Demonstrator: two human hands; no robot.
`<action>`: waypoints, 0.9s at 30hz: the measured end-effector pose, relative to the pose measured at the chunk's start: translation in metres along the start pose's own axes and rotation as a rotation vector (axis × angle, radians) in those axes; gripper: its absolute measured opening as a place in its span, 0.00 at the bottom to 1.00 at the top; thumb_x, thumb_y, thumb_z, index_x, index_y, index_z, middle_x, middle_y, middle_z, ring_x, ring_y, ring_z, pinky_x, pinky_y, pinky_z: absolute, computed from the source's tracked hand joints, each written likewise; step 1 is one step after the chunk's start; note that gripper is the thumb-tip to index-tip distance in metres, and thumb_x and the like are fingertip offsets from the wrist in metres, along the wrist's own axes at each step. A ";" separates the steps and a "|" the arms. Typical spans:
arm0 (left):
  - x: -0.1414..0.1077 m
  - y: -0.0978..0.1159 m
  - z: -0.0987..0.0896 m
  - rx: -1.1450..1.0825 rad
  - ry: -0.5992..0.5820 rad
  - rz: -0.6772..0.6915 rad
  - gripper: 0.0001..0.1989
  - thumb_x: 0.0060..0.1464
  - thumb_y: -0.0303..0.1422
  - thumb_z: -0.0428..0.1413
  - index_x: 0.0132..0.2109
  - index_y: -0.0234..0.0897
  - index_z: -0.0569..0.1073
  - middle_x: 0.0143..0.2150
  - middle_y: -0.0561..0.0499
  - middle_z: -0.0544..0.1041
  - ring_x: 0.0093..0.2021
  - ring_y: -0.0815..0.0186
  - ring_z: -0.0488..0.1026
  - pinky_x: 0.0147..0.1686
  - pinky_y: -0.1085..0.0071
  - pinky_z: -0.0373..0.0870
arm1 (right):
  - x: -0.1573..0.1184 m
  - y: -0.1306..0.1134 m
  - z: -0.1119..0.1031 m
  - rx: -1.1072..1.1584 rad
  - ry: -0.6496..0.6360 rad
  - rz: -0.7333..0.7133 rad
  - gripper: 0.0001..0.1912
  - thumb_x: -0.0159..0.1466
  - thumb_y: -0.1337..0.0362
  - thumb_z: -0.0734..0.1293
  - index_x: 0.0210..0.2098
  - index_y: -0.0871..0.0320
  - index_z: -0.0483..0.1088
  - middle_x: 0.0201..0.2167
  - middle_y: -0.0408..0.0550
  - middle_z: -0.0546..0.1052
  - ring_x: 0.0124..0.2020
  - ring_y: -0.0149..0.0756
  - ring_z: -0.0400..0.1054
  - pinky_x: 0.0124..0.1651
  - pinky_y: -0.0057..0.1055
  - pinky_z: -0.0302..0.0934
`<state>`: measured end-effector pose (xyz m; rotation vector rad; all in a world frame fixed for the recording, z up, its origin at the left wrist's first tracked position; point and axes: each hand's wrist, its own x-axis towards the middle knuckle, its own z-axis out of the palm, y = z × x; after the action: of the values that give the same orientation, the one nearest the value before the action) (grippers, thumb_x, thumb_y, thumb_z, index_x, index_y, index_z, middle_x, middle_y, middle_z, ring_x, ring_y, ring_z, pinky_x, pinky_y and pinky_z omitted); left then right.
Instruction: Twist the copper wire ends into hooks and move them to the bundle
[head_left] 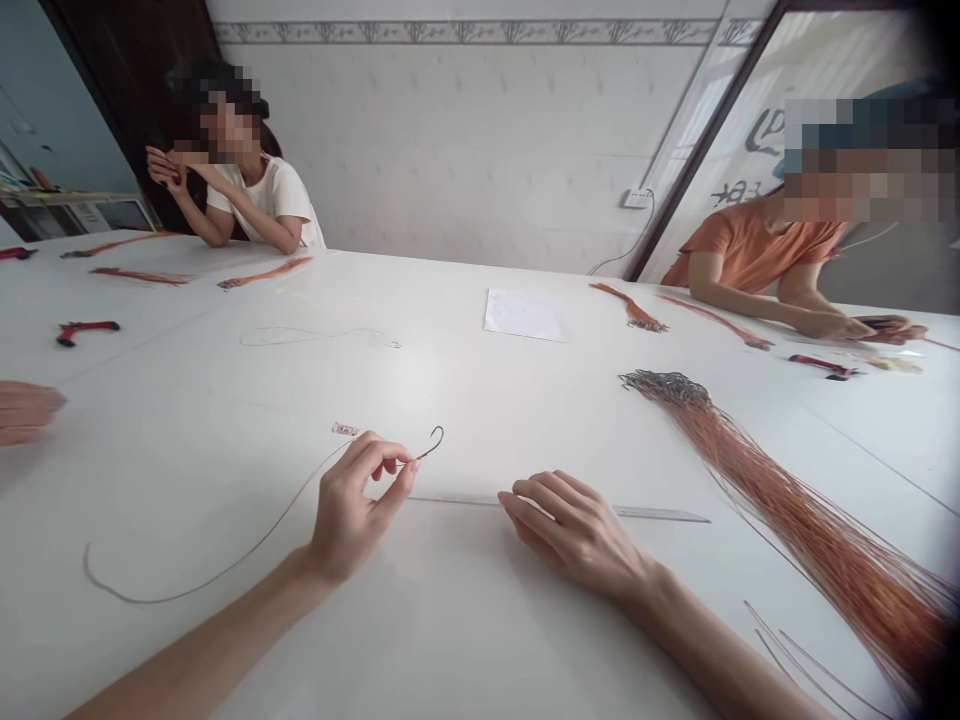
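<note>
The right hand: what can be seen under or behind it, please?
A thin strip shows on both sides of the right hand. The hand covers its middle part, so any contact there is hidden.

A: Support noted?
B: A white tabletop point(450, 640). A paper sheet point(525, 315) is taken as landmark.
A: Right of the sheet?
B: Small orange bundle point(628, 306) laid nearby; red-handled pliers point(822, 367) seen farther right. Nearer the viewer, a large coppery bundle point(787, 510) is spread, its dark-hooked end nearest the sheet.
A: Left?
B: A thin looped line point(330, 336) is laid out; more pliers point(88, 327) are found well beyond it.
A: Near side?
B: A narrow clear strip point(660, 514), partly covered.
</note>
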<state>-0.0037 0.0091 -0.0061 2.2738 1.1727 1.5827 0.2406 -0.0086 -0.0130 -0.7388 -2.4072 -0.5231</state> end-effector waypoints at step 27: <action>-0.003 -0.006 0.003 0.006 -0.237 0.038 0.05 0.58 0.28 0.51 0.33 0.37 0.69 0.29 0.53 0.70 0.31 0.69 0.67 0.32 0.72 0.66 | 0.070 -0.034 0.022 0.900 -0.067 1.068 0.13 0.60 0.56 0.60 0.26 0.59 0.66 0.24 0.43 0.69 0.27 0.30 0.61 0.30 0.28 0.56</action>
<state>-0.0045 0.0117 -0.0126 2.4187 1.0806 1.2778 0.1631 0.0027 0.0064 -1.3728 -1.6248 0.9354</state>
